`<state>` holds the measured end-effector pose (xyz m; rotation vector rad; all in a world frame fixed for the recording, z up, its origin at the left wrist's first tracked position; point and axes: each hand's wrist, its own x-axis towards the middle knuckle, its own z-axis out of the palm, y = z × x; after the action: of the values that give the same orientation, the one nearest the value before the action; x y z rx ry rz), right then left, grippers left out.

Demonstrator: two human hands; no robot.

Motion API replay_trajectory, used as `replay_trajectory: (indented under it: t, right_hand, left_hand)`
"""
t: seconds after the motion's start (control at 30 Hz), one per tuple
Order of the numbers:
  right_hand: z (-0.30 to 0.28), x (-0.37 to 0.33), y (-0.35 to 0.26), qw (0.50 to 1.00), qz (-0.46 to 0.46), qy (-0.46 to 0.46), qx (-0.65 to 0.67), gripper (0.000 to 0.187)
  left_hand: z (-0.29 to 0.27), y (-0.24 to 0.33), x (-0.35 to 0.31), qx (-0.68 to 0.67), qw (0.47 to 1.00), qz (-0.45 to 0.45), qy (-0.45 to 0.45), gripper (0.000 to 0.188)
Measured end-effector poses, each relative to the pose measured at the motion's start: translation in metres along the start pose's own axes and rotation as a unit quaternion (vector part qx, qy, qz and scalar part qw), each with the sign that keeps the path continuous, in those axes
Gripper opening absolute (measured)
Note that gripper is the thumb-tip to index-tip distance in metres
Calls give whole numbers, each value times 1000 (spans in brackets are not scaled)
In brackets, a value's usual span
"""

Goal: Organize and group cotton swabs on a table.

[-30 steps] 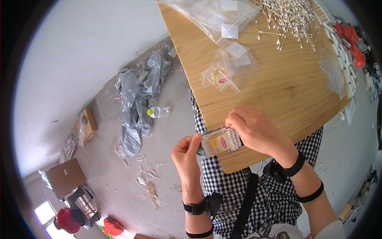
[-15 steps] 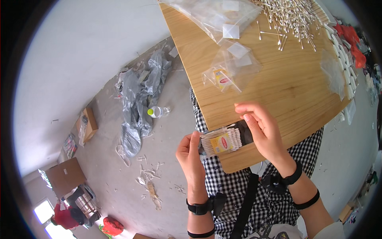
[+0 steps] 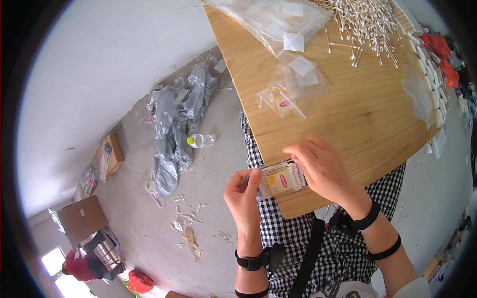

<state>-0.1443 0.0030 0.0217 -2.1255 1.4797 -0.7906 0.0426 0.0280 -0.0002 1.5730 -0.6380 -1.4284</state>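
My left hand [image 3: 242, 193] grips one end of a clear plastic pack of cotton swabs [image 3: 294, 175], its thumb lying on top. White-tipped swabs lie side by side inside, with a yellow label [image 3: 279, 182] showing through the plastic. My right hand [image 3: 325, 171] is curled over the other end, thumb and fingertips drawn together at the pack's far edge. What those fingertips pinch is too small to make out. The pack is at the near left corner of the wooden table [image 3: 357, 119], partly over my checked trousers.
Beyond the hands lie a clear bag with a yellow label [image 3: 283, 101] and a larger plastic bag [image 3: 271, 20]. Loose cotton swabs [image 3: 365, 25] are heaped at the far right, with white packs [image 3: 431, 74] along that edge. Grey plastic sheeting [image 3: 174, 129] and a bottle [image 3: 201, 141] are on the floor.
My right hand has moved left and down onto the pack's far edge, and its raised fingers have curled closed. My left hand still grips the pack.
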Motion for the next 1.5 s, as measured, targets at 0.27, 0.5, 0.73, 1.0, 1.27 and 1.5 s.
replay_trajectory:
  t: [0.27,0.5,0.73,1.0,1.27,1.5]
  right_hand:
    - [-14,0,4,992,-23,-47,-111,22]
    - [-37,-19,22,986,13,-25,-166,22]
    - [-106,-61,26,974,157,11,-166,26]
    - [-184,-65,71,959,229,84,-143,12]
    - [-101,61,149,944,251,199,-82,21]
    - [-103,46,171,917,339,194,-82,15]
  left_hand:
    - [-1,-3,1,-9,1000,13,2,19]
    - [0,-5,1,-27,1000,15,-1,18]
    - [-1,-1,1,-21,1000,13,10,15]
    - [-9,0,6,3,1000,14,12,14]
    - [-8,0,6,-10,1000,-8,-4,15]
    - [-9,4,6,-5,1000,-16,-17,15]
